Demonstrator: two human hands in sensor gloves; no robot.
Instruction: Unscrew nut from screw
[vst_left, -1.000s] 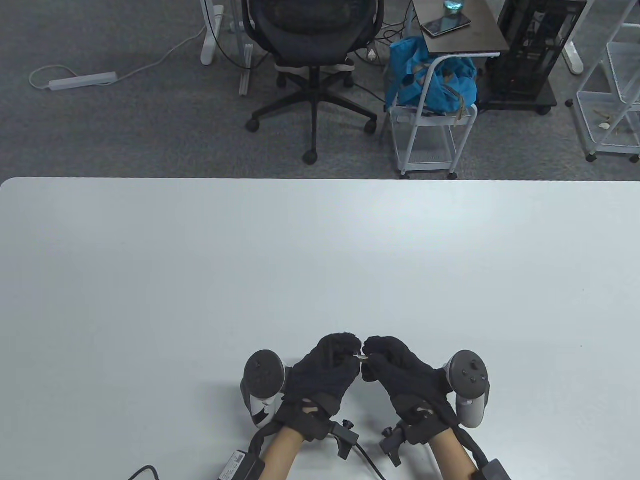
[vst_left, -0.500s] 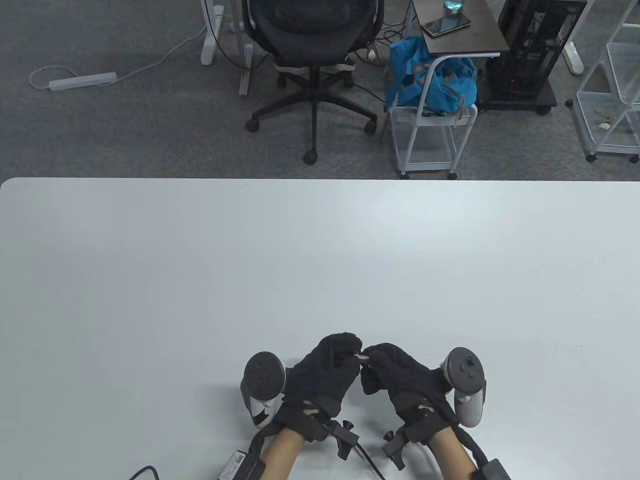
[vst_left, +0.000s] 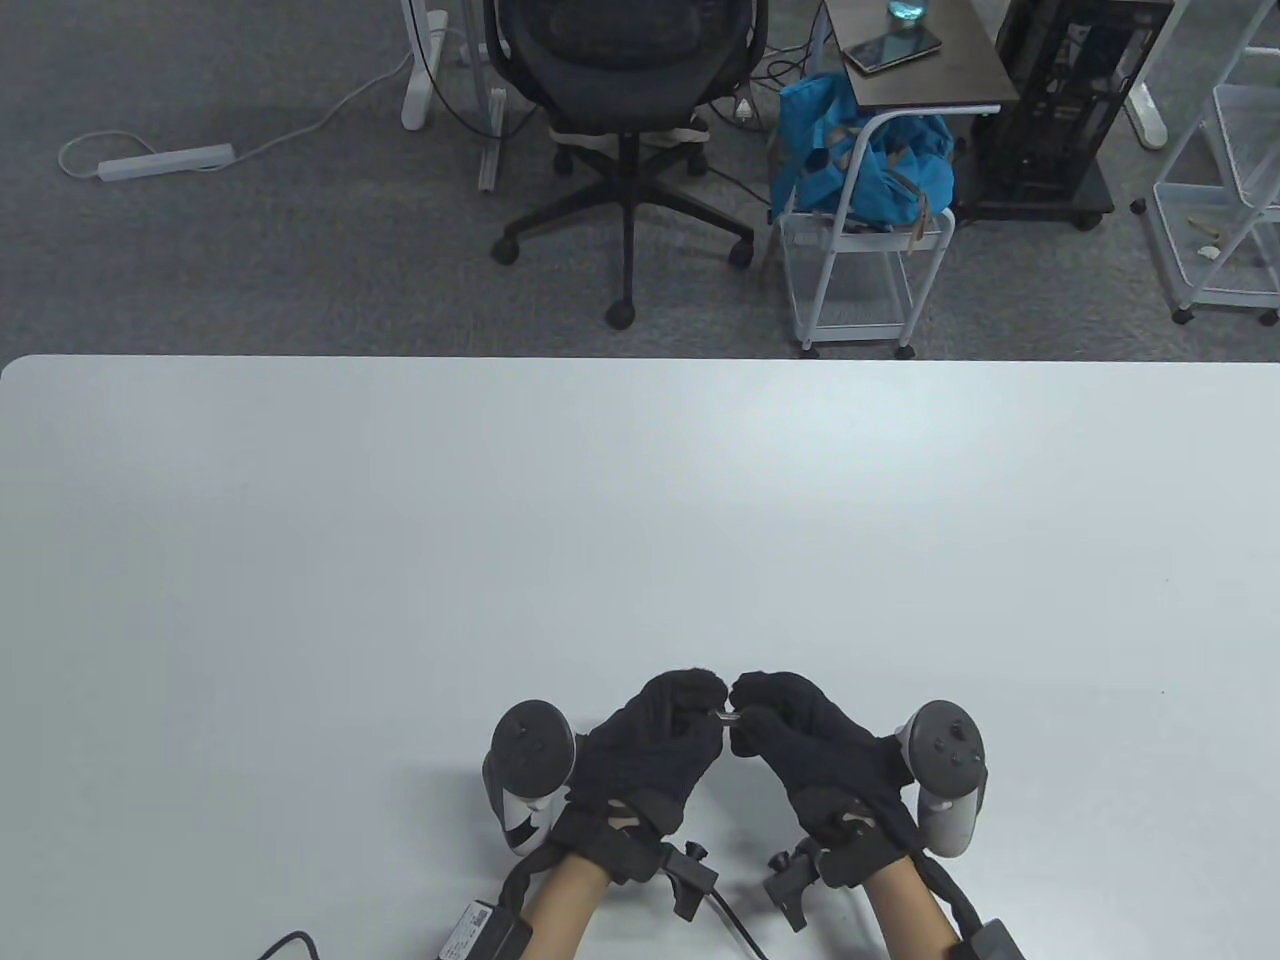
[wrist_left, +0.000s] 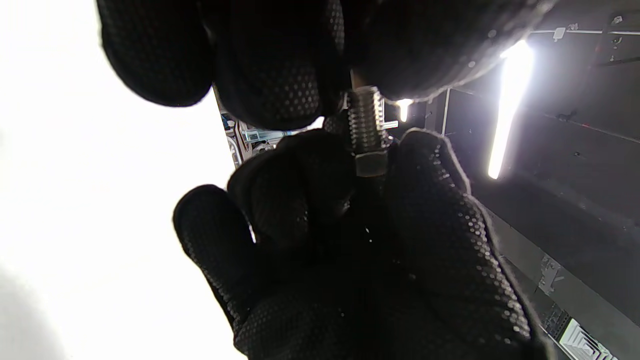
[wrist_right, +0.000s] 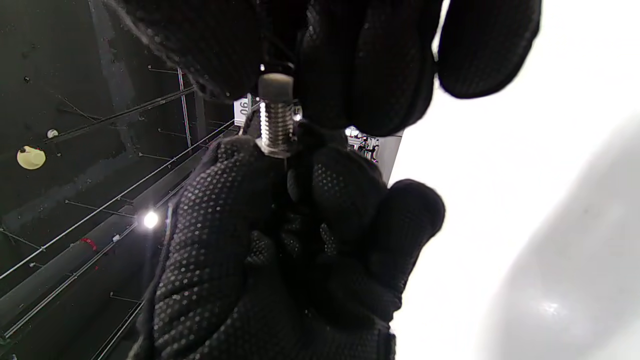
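A short steel screw (vst_left: 722, 715) is held level between my two hands, low over the near table edge. My left hand (vst_left: 703, 708) grips its left end. My right hand (vst_left: 747, 712) pinches its right end. In the left wrist view the bare thread (wrist_left: 365, 117) runs from my left fingers (wrist_left: 280, 75) down to a hex nut (wrist_left: 371, 163), which my right fingers (wrist_left: 430, 200) pinch. In the right wrist view the thread (wrist_right: 274, 120) shows between both hands, and a hex piece (wrist_right: 274, 148) sits against my left fingers (wrist_right: 220, 200).
The white table (vst_left: 640, 520) stretches ahead of the hands. Cables and a small box (vst_left: 470, 925) lie at the near edge by my left wrist. An office chair (vst_left: 625, 120) and a cart with a blue bag (vst_left: 860, 170) stand on the floor beyond the table.
My right hand has rolled back and forth about the screw's axis, its tracker shifting left and then right again. My left hand has stayed still.
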